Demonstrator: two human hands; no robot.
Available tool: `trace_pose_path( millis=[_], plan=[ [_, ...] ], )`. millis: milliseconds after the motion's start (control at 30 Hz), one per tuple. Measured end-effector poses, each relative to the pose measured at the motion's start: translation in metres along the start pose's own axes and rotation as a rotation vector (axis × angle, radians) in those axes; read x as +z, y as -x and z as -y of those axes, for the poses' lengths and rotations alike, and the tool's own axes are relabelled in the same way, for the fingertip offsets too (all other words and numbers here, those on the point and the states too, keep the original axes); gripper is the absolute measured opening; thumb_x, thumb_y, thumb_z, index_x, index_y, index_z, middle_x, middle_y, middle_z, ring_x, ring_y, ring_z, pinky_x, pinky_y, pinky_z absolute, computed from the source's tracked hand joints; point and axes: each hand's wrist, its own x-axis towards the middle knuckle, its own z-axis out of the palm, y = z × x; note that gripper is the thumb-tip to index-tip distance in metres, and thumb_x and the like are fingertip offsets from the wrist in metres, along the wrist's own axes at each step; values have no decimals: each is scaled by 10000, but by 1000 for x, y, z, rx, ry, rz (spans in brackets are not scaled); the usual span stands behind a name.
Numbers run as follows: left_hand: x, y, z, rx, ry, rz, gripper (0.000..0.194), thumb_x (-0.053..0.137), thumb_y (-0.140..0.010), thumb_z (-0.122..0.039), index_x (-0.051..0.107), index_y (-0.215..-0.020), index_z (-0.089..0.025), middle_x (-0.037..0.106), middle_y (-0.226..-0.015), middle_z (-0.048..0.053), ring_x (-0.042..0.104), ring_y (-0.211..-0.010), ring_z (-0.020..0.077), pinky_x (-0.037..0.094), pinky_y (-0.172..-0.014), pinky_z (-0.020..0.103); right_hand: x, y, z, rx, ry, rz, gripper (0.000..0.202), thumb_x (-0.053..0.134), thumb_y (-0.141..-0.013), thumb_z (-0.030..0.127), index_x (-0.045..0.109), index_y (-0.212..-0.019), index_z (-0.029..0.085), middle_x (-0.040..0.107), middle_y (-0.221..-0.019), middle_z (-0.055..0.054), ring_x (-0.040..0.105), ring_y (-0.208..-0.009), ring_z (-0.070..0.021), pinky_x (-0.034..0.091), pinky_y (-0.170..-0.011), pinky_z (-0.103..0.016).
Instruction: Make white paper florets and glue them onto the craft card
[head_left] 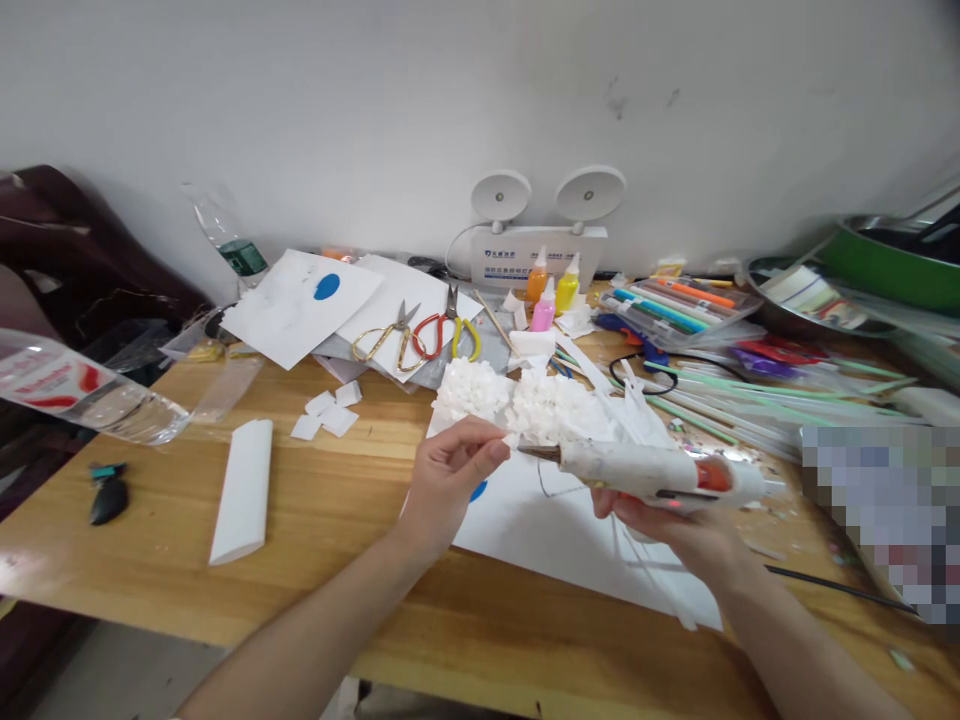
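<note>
Glue gun (634, 470): above the white sheet (517, 535), near the table's front edge. Long axis runs side to side, nozzle (541, 453) pointing left, rear end right and slightly lower. Right hand (679, 530) closed around its handle from below. Left hand (454, 475) has thumb and fingertips together on a small paper piece (512, 440) at the nozzle tip; contact with the metal cannot be told. Ruffled white paper (551, 405) lies just behind.

Containers: clear case (739, 328) holds orange, blue and green markers. Squeeze bottles, orange (537, 285), yellow (568, 290) and pink (543, 312), stand upright, filled with colour. Green pan (900, 268), far right: contents unclear.
</note>
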Motion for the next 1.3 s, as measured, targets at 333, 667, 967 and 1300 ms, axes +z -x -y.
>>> trace_pose_path(
  millis=[333,667,967,1300],
  plan=[
    [1,0,-2,-7,10,0,40,666,-686,-248,682,-706,-217,563,-683,-4,462,-643,85,373,-573,211,1,-2,5,5,17,-10,244,553,-737,421,612,-650,201,609,-642,-32,572,-659,-177,473,-610,-276],
    [2,0,-2,-16,29,12,16,671,-681,-233,680,-683,-220,561,-660,-12,453,-632,78,352,-551,201,-1,-2,0,-22,-11,-7,240,558,-736,415,605,-649,196,597,-638,-32,560,-661,-176,463,-612,-278],
    [2,1,-2,-22,19,15,26,665,-688,-232,677,-695,-211,549,-660,-2,452,-627,86,365,-532,206,-2,-3,-4,-37,-5,4,250,549,-737,423,608,-648,196,590,-628,-40,551,-650,-183,467,-608,-296],
    [2,0,-2,-24,47,23,37,682,-666,-245,678,-679,-211,558,-659,-1,468,-624,89,372,-542,215,-2,-3,0,-29,6,16,252,534,-752,411,596,-653,189,587,-639,-44,547,-661,-185,465,-620,-301]
  ],
)
